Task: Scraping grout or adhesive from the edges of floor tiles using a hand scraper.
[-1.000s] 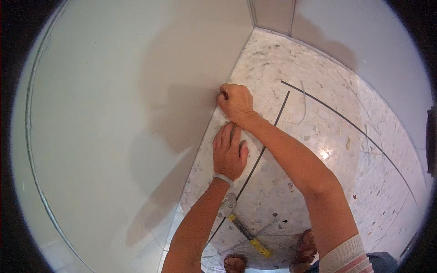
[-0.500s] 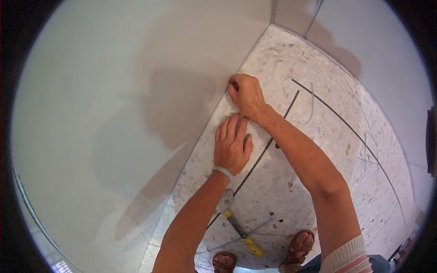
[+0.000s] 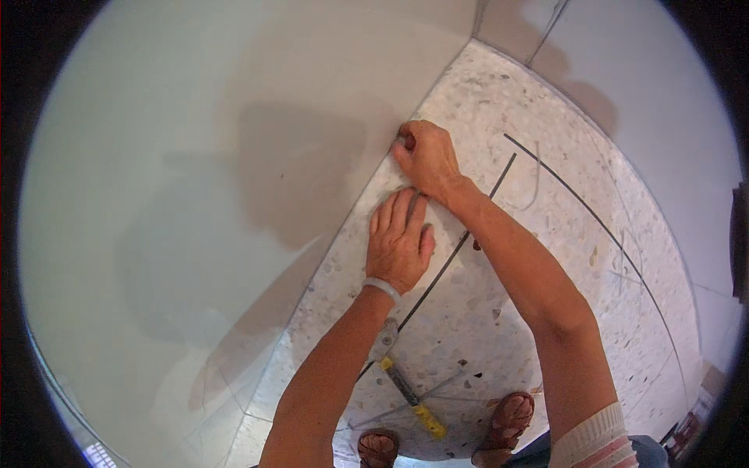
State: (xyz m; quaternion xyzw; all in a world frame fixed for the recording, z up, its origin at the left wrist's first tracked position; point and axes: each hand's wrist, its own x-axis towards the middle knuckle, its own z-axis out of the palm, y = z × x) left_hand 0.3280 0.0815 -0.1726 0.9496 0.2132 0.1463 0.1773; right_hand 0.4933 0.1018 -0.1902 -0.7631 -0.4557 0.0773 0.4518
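Note:
My right hand [image 3: 427, 160] is at the seam where the speckled terrazzo floor [image 3: 445, 312] meets the pale wall [image 3: 156, 93]. Its fingers are curled closed; whatever they pinch is hidden. Just below it, my left hand [image 3: 399, 238] rests palm down on the floor, fingers stretched out and their tips near my right wrist. A pale bangle [image 3: 382, 289] circles my left wrist. Beside that wrist, a straight dark strip [image 3: 445, 269] runs along the floor and under my right forearm. A tool with a yellow-and-black handle [image 3: 413, 398] and a greyish rounded head lies near my left forearm.
Another long dark strip [image 3: 581, 195], bowed in this view, lies on the right part of the floor. A thin pale curved piece [image 3: 537, 175] is next to it. Grey wall panels [image 3: 663, 101] bound the floor on the right. My feet in brown sandals [image 3: 511, 417] stand at the bottom.
Both hands keep nearly the same places and poses. The view has shifted a little, and my right hand appears slightly higher and farther right.

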